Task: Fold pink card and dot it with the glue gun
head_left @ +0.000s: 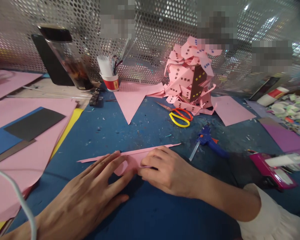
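A piece of pink paper (134,160) lies on the blue tabletop before me, with a narrow folded strip along its far edge. My left hand (102,186) rests over its left part, fingers stretched out and apart, the fingertips pressing on the paper. From the right, my right hand (168,171) curls its fingers onto the paper close to my left fingertips and pinches it. Both hands hide much of the sheet. Beyond the right hand lie a blue glue gun (207,140) and scissors (181,116) with red and yellow handles.
A pink paper model (181,75) with dark window marks stands against the perforated metal screen (150,43). Pink sheets (57,130) cover the left side, crossed by a white cable (17,191). A paper cup (110,81) and bottle (72,63) stand behind; a magenta device (272,170) lies right.
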### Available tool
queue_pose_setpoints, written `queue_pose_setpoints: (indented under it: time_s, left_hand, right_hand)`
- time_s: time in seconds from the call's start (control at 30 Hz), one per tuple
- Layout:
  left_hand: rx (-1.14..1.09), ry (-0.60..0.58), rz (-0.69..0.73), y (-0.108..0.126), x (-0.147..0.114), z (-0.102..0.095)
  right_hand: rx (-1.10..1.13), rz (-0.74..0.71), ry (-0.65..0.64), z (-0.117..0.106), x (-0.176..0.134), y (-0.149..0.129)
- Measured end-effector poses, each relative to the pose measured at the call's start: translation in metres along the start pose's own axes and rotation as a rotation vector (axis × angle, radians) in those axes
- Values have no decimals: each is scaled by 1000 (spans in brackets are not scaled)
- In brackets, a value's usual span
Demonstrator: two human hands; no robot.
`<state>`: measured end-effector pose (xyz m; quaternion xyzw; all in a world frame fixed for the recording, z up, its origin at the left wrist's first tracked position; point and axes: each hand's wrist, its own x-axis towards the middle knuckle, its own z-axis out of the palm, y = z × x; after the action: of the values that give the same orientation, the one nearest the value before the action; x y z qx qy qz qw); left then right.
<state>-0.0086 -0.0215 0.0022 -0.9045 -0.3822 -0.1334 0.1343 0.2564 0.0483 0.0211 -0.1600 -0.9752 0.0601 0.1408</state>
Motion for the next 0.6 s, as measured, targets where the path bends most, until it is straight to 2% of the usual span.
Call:
queue_pose_setpoints:
  time_s: [0.6]
  left_hand:
    - [-9,-40,39,-4,-2,2]
  right_hand:
    - [-130,-53,-17,0,2,-2]
